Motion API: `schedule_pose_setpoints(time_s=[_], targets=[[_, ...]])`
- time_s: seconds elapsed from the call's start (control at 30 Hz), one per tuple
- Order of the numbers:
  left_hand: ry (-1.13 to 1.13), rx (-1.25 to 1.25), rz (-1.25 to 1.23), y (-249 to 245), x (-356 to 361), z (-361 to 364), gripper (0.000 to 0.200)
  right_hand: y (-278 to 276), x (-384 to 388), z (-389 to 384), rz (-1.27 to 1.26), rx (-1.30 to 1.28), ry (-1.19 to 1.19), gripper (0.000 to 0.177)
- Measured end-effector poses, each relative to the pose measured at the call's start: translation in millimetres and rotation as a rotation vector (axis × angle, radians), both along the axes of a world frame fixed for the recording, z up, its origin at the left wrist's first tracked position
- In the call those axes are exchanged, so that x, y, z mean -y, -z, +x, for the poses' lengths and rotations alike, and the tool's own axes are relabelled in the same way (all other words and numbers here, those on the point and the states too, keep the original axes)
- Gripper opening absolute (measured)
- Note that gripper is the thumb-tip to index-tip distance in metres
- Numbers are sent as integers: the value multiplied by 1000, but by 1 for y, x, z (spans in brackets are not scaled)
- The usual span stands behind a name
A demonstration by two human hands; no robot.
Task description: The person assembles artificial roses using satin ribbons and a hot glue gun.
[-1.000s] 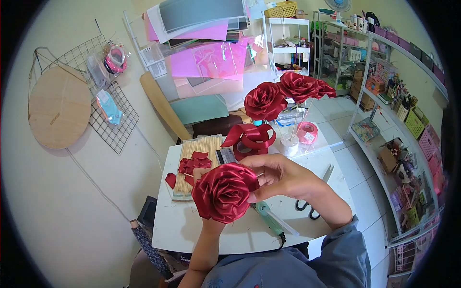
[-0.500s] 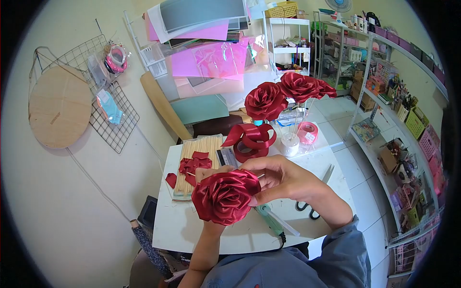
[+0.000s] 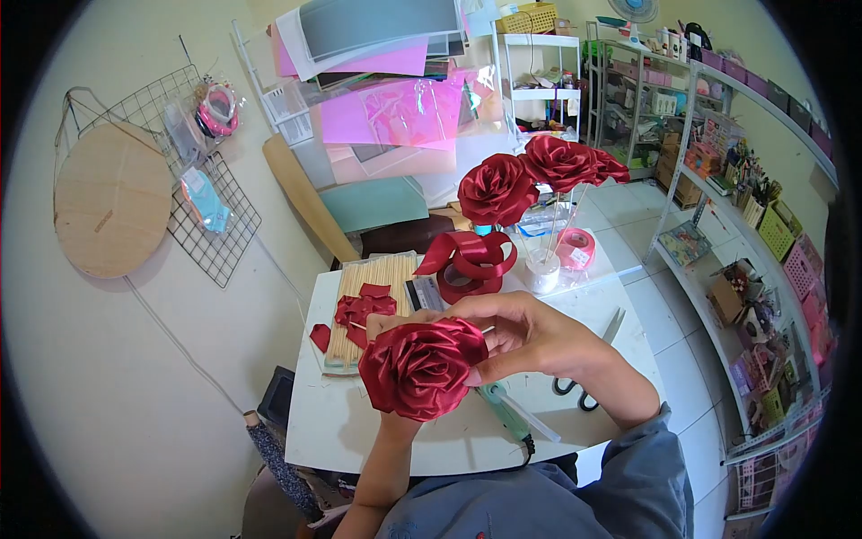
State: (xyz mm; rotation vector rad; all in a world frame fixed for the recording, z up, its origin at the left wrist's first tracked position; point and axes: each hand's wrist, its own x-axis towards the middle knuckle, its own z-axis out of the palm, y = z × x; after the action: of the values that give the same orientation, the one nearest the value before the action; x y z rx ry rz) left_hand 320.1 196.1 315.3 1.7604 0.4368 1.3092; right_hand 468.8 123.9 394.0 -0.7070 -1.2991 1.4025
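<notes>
A dark red satin ribbon rose [image 3: 422,370] faces up toward me above the near part of the table. Behind and under the flower is my left hand [image 3: 395,321], mostly hidden, with some fingers showing past its far edge. My right hand [image 3: 521,337] pinches the outer petals on the right side between thumb and fingers. Loose red petals [image 3: 366,310] lie on a bundle of wooden sticks [image 3: 377,274] beyond the rose. A roll of red ribbon [image 3: 469,269] stands behind my hands. Just right of the flower lies a green glue gun [image 3: 507,413].
Finished red roses [image 3: 498,189] on sticks stand in a white cup [image 3: 541,269] beside a pink tape roll [image 3: 576,249]. Scissors [image 3: 588,382] lie near my right forearm on the white table [image 3: 359,431]. Loaded metal shelves [image 3: 700,198] line the right side.
</notes>
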Motion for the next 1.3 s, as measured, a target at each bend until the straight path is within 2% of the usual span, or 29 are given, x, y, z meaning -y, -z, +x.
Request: schedule_pose_setpoints(time_s=[0.13, 0.2, 0.33, 0.4, 0.63, 0.7, 1.03, 1.13, 1.2, 1.3], targets=[[34, -20, -52, -2, 2, 2, 49, 0, 1, 0, -20, -15, -5, 50], [-25, -107, 1, 9, -3, 1, 48, -1, 2, 0, -20, -12, -6, 49], [-31, -111, 52, 2, -1, 1, 45, -2, 3, -1, 2, -1, 4, 49], [201, 166, -244, -5, 4, 4, 44, -1, 3, 0, -16, 7, 4, 51], [124, 200, -230, -1, 1, 7, 38, -3, 5, -1, -8, -5, 12, 49], [-45, -36, -7, -3, 0, 7, 33, -2, 4, -1, 10, 3, 9, 49], [-44, 21, -61, -6, 3, 8, 33, -3, 6, -3, -13, -11, 0, 52], [-54, 17, 48, -8, 3, 7, 33, -3, 6, -4, -25, -25, -5, 52], [22, 80, -58, -8, 4, 7, 36, -2, 5, -4, -17, -23, -2, 52], [22, 64, -8, -4, 2, 5, 41, -2, 5, -4, -6, -14, -1, 51]])
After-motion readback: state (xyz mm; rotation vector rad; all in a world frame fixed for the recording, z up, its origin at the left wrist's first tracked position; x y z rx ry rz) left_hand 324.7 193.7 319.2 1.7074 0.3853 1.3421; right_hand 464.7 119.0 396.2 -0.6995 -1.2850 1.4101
